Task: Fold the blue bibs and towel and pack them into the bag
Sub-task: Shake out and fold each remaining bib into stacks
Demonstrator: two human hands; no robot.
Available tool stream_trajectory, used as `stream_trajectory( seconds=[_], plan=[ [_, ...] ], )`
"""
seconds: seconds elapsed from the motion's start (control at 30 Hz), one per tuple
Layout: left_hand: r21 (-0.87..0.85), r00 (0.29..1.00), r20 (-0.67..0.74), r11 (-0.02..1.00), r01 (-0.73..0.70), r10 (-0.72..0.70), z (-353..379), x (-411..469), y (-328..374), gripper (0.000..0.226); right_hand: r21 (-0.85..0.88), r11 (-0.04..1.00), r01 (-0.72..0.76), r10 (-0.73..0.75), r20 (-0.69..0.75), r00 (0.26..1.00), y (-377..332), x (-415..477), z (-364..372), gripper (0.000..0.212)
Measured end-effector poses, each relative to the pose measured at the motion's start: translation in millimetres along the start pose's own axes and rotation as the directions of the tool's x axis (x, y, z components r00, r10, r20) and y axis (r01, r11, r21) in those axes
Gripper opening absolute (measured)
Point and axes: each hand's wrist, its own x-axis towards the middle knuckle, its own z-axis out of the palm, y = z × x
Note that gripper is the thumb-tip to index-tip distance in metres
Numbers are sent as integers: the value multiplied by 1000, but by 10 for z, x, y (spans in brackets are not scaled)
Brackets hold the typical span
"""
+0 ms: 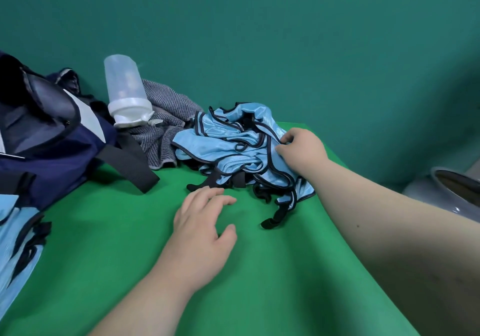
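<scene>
Pinching a black-trimmed edge of the crumpled pile of blue bibs (233, 141), the person's right hand (302, 151) reaches in from the right. Its fingers (292, 135) and thumb are curled on the shiny cloth at the pile's right side. The pile sits toward the back of the green counter (259, 270), with black straps trailing off its near side.

The left hand (205, 221) is palm down in front of the pile, fingers loosely spread and holding nothing. From here I cannot tell whether it touches the counter or hovers just above it.

Behind and left of the bibs lies the grey striped towel (166, 130), rumpled and touching the pile. A translucent bottle (127, 89) leans cap-down on the towel. The navy bag (52, 141) stands at the far left with its mouth gaping, and one dark strap (130, 164) runs across the counter just in front of the towel. At the near left edge, just beside the bag, lies a flat stack of bibs (18, 234), partly cut off from view. A grey pot (452, 187) stands beyond the counter's right edge.
</scene>
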Motion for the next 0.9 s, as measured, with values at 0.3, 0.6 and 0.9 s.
stream_trajectory(
  seconds=[0.3,0.6,0.9],
  plan=[
    [19,1000,21,1000,-20,20,21,-16,-13,45,295,952,-84,150,-210,966,145,-81,-326,4],
    [137,995,63,987,-88,80,69,-55,9,41,457,890,9,211,-428,879,358,-517,-935,4],
    [332,977,111,920,-208,181,111,-159,4,35,562,796,227,177,-574,799,274,-1097,-1393,21]
  ],
)
